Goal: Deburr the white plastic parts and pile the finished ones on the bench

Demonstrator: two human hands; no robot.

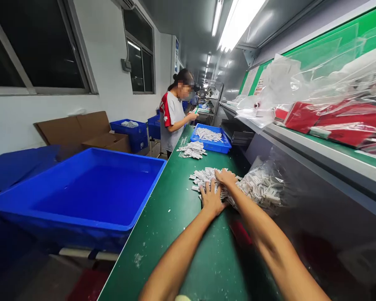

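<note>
The left forearm (178, 259) and right forearm (269, 242) are showing bare, slim and smooth up to the wrists, with the left hand (211, 198) and right hand (226, 177) extending beyond them, bare and long-fingered.

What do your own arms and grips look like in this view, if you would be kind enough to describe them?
Both are uncovered: no sleeve, glove or cuff shows on the left arm or the right arm. The left grip and the right grip are bare hands, with no visible ring, watch, band, cable or marking.

A blue plastic tub (90, 196) sits beside the workbench (163, 259).
</note>
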